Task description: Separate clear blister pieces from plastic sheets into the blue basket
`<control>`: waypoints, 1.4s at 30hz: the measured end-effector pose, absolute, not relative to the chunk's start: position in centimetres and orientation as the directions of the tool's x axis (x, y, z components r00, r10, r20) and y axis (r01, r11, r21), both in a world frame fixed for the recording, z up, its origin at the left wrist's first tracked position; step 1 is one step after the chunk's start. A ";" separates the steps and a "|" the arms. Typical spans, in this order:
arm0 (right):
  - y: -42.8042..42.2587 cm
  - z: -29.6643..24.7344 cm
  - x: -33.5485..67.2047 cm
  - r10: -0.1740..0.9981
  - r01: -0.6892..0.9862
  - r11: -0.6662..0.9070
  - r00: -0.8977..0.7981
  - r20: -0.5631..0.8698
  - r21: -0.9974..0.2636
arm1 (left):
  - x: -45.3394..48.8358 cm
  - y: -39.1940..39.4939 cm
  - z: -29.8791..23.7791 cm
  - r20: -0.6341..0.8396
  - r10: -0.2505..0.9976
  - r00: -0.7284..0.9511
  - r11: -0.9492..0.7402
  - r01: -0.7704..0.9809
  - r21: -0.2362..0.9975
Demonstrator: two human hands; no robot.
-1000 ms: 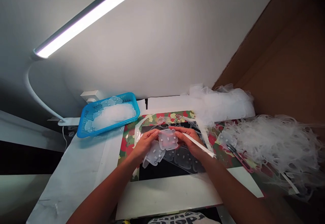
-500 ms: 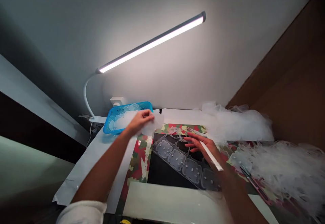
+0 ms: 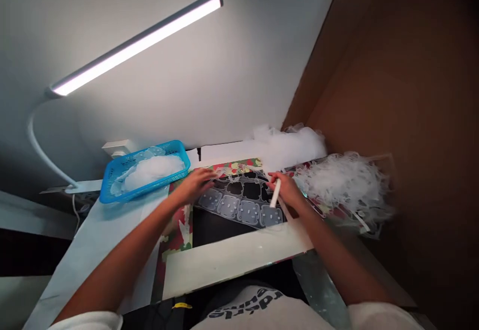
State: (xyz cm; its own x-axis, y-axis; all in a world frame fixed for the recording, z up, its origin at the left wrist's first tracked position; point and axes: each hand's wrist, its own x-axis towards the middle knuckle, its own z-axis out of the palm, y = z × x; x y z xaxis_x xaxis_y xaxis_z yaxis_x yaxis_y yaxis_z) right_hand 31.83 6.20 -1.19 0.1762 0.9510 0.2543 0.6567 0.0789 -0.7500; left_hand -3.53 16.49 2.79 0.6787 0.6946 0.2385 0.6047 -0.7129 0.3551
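Note:
A clear plastic sheet of moulded square parts (image 3: 241, 206) lies on a black mat (image 3: 209, 225) over a camouflage-patterned cover. My left hand (image 3: 196, 183) rests on the sheet's left end, fingers curled on its edge; motion blurs it. My right hand (image 3: 286, 190) is at the sheet's right end, with a white stick-like tool (image 3: 275, 193) held in its fingers. A blue basket (image 3: 112, 190) full of separated clear pieces stands to the left of my left hand.
A white gooseneck strip lamp (image 3: 134, 46) reaches over the desk from the left. Piles of clear plastic offcuts (image 3: 344, 180) lie on the right, against a brown cardboard wall (image 3: 392, 95). A white board (image 3: 232, 257) lies along the near edge.
My left hand has come back from the blue basket to the sheet's left end, without the pieces it carried. My right hand's fingers have curled. The view has swung right.

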 end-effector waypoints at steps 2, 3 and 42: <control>7.7 -1.3 31.5 0.954 0.697 0.082 0.152 0.258 -0.713 | -1.1 14.5 0.2 0.116 0.547 0.829 -0.824 0.508 0.249; 8.5 -1.3 31.3 0.955 0.705 0.079 0.150 0.257 -0.705 | -0.6 14.0 -0.7 0.081 0.537 0.840 -0.834 0.514 0.201; 2.7 -0.2 30.4 0.939 0.508 0.282 -0.321 0.125 -0.814 | 5.1 6.6 -1.5 0.180 0.397 0.900 -0.893 0.334 0.301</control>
